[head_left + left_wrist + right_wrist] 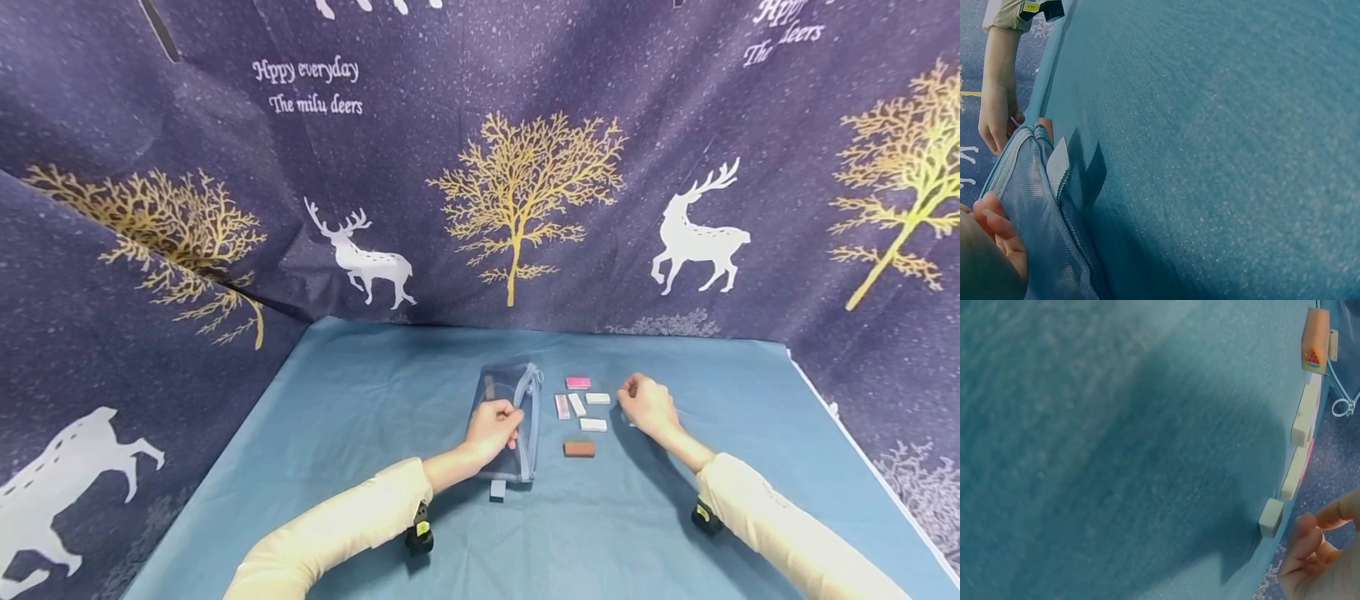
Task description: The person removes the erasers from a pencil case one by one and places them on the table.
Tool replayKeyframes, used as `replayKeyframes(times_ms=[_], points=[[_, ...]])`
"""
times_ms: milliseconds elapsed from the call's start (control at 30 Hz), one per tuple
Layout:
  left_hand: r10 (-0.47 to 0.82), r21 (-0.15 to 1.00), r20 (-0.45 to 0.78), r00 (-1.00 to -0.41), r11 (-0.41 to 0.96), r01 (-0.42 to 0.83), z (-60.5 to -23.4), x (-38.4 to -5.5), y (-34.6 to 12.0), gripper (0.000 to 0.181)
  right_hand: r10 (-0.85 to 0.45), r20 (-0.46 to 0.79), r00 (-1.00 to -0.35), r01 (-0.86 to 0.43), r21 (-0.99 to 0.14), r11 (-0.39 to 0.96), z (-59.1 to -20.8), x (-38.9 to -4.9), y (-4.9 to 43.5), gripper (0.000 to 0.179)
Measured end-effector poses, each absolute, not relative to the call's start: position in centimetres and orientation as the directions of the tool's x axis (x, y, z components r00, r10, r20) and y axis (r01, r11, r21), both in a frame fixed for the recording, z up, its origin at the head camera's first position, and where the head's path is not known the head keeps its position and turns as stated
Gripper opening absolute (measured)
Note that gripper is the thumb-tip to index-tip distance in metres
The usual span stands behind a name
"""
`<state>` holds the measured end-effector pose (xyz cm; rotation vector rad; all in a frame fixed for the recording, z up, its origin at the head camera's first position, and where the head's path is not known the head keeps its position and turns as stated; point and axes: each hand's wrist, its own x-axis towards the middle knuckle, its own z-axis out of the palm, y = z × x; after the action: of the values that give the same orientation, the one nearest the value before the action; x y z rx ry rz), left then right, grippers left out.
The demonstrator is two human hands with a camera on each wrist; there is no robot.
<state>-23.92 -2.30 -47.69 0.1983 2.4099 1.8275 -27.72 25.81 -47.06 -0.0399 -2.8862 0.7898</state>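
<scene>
My left hand pinches the zip edge of a blue mesh pouch, which lies unzipped with a long pale object faintly visible inside. In the left wrist view, the curled left fingers sit against the mesh. My right hand hovers at the right, fingers loosely bent, nothing visible in them. Close by is a white eraser, partly under that hand in the head view. Between the hands lie a pink eraser, several white ones, a pink-and-white one and a brown-orange one with a watermelon picture.
A blue cloth covers the table. A light tag sticks out from the pouch's near end, and a zip ring is at its far end. Behind the table hangs a dark curtain with deer and trees.
</scene>
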Motion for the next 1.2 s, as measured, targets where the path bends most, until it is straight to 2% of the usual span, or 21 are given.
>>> replayKeyframes(times_ms=[333,833,1200], points=[[0.188,0.967,-0.027,-0.982,0.253,0.022,-46.9,-23.9,-2.6,0.026,-0.031,0.176,-0.984,-0.119,-0.512,0.851,-47.1,-27.5,24.2,0.012],[0.201,0.967,-0.033,-0.979,0.254,0.019,-47.0,-24.0,-2.6,0.025,-0.221,0.197,-0.955,-0.295,-0.587,0.754,-46.9,-27.3,21.5,0.017],[0.213,0.971,-0.021,-0.977,0.239,0.031,-46.8,-24.1,-2.7,0.026,-0.259,0.2,-0.945,-0.327,-0.571,0.753,-46.8,-27.2,20.2,0.012]])
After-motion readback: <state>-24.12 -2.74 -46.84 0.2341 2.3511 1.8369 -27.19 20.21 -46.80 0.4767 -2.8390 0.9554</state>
